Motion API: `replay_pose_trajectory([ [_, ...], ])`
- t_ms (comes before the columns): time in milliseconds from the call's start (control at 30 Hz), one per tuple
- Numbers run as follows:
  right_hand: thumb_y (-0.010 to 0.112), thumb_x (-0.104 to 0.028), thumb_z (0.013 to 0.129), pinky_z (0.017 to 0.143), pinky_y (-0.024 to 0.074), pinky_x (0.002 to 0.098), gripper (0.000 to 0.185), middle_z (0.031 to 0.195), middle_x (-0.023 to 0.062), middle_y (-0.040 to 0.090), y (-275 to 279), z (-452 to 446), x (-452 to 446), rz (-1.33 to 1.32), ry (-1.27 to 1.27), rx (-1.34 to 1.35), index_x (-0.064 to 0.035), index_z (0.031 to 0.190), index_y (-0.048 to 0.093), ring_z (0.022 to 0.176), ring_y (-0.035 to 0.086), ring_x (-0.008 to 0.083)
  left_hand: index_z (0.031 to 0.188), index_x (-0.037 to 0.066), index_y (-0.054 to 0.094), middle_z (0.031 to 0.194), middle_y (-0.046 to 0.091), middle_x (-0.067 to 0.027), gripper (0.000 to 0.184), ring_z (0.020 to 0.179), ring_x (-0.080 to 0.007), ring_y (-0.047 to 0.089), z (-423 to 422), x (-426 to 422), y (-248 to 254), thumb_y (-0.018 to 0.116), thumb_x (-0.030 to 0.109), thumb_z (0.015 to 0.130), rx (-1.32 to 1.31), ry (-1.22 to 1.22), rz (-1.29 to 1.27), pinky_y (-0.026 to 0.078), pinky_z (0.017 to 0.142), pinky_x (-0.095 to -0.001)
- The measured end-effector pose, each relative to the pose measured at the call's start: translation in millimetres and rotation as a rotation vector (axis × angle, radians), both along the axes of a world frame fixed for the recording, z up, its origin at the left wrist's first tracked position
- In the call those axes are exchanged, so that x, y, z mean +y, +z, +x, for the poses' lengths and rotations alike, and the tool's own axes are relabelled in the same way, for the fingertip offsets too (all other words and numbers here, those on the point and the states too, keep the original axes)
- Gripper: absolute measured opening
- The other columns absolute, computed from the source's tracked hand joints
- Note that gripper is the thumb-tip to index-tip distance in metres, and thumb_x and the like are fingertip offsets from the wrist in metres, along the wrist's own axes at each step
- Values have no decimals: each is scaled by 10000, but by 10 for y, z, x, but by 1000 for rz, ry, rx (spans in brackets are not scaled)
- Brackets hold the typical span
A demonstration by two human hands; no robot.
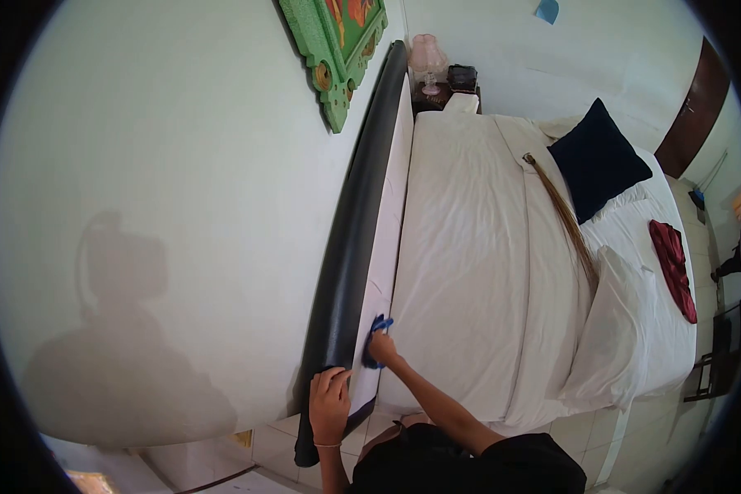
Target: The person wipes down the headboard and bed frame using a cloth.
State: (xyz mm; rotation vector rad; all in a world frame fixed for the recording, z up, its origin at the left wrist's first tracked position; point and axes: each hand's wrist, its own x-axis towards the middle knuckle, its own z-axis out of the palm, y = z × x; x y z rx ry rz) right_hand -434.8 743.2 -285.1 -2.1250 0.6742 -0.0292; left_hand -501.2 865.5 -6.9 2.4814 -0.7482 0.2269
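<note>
My left hand [329, 403] rests with bent fingers on the near end of the long black padded top of a headboard [350, 239]. A thin bracelet circles that wrist. My right hand [380, 347] is closed around what looks like a blue brush [384, 323], held against the pale front face of the headboard [380, 272], just above the mattress edge. Fingers hide much of the brush, and its dark blue part shows beside the hand. White sheets cover the bed [461, 247] along the headboard.
On the bed lie a stick broom [564, 206], a navy pillow [597, 160], a white pillow [609, 337] and dark red cloth [673, 267]. A pink lamp [428, 59] and black box [463, 78] stand at the far corner. A green picture frame [337, 90] hangs on the wall.
</note>
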Motion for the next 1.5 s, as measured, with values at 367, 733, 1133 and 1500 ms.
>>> replay_pose_trajectory([
  [367,537,-32,848,718,541,542,402,1057,371,527,675,-68,-17,54,86,-73,140,1192,420,797,637,510,941,51,700,1000,623,-55,179,889,-267,589,-2,-16,-19,653,-37,792,-44,2,46,480,804,-382],
  [733,483,-93,871,882,508,558,489,1333,442,356,-272,434,-422,183,-13,160,46,1332,397,1001,594,553,943,86,709,987,629,-47,193,889,-269,594,-28,-56,-1,664,-25,791,-37,61,112,480,810,-383],
  [1133,498,-248,934,889,492,550,405,1200,368,531,-410,-298,87,321,198,283,51,1207,508,1037,588,508,1062,30,680,1059,644,-122,221,965,-336,609,-52,-8,65,591,-30,869,-15,-7,197,487,873,-423],
  [1500,482,-96,892,821,489,589,338,1197,352,475,-331,480,-475,229,-78,136,9,1212,502,953,583,536,1073,54,686,1093,650,-123,230,969,-333,609,-78,49,-41,601,-14,871,18,32,282,480,879,-448],
])
